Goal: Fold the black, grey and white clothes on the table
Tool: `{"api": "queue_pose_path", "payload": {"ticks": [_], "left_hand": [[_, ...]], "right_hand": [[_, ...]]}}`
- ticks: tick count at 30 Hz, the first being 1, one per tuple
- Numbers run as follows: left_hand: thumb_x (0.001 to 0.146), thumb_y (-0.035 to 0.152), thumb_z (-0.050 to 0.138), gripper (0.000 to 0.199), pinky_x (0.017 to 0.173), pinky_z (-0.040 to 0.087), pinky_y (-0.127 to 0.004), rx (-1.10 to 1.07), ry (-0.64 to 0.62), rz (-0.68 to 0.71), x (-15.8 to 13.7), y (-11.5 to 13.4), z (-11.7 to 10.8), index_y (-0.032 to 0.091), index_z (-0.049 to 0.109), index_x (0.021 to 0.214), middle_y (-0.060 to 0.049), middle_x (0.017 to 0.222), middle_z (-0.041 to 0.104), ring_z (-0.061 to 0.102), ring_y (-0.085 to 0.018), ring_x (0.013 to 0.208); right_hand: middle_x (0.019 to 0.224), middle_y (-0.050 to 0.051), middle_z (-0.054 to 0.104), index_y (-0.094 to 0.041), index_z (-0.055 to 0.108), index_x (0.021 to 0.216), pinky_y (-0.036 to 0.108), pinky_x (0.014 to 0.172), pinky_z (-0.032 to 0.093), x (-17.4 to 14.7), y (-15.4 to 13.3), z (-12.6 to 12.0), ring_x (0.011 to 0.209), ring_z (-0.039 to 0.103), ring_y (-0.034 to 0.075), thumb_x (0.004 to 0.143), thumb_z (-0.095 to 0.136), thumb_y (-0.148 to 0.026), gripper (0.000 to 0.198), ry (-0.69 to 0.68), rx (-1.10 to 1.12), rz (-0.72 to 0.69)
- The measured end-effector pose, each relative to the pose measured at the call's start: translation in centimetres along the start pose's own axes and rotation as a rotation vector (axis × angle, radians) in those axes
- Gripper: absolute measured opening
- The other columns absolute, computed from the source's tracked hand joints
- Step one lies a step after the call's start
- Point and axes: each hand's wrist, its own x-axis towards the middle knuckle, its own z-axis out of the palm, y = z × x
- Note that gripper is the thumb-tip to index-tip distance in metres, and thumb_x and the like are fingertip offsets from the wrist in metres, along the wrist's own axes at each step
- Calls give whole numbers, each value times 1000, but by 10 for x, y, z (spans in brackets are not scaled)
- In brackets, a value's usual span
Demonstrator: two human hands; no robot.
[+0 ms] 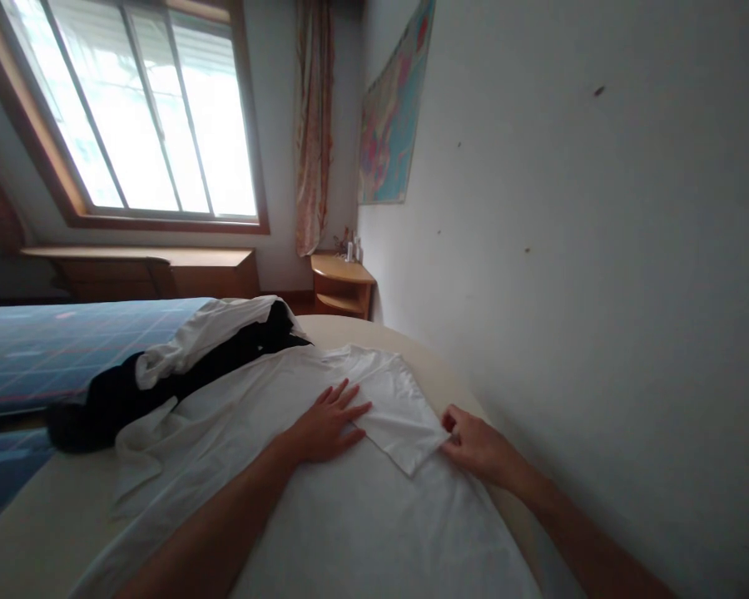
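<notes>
A white T-shirt (374,516) lies spread over a pale rounded table, its collar end away from me. My left hand (332,423) rests flat on the shirt near the inner end of the right sleeve, with its fingers spread. At the outer corner of that sleeve, my right hand (478,445) pinches the cloth of the hem between thumb and fingers. The other sleeve lies loosely folded at the left. The lower part of the shirt runs out of view at the bottom.
Black and white clothes (225,349) lie heaped behind the shirt at the left. Beyond them is a bed with a blue checked cover (87,341). The pale table (374,329) stands close to the wall (567,291) at the right. A small wooden corner shelf (343,270) stands at the back.
</notes>
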Motion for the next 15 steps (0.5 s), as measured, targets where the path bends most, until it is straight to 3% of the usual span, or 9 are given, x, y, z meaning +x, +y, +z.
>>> {"api": "queue_pose_path", "payload": {"ticks": [4, 7, 11, 15], "left_hand": [[100, 42, 45, 46, 120, 17, -53, -39, -29, 96, -1, 2, -6, 39, 45, 146, -3, 161, 30, 23, -28, 149], [100, 44, 45, 47, 119, 20, -55, -43, -55, 114, -1, 6, -10, 41, 42, 147, -5, 161, 30, 26, -30, 148], [93, 49, 56, 53, 118, 19, -59, -14, -30, 187, -2, 18, -12, 40, 46, 145, -6, 160, 31, 25, -36, 148], [98, 40, 53, 30, 118, 26, -48, -8, 55, 304, 3, 33, -7, 37, 64, 126, -2, 149, 50, 43, -27, 138]], "right_hand": [[109, 11, 71, -15, 57, 123, 27, 78, 44, 26, -8, 4, 94, 67, 21, 87, 57, -37, 43, 20, 86, 82], [108, 14, 72, -13, 60, 124, 31, 82, 45, 50, -17, 10, 100, 67, 25, 93, 50, -49, 48, 42, -13, 168], [116, 16, 68, -15, 64, 117, 33, 85, 46, 70, -29, 18, 106, 66, 27, 97, 45, -44, 41, 109, -158, 155], [124, 17, 63, -15, 61, 123, 33, 90, 45, 79, -41, 26, 111, 61, 27, 97, 46, -40, 40, 178, -222, 86]]}}
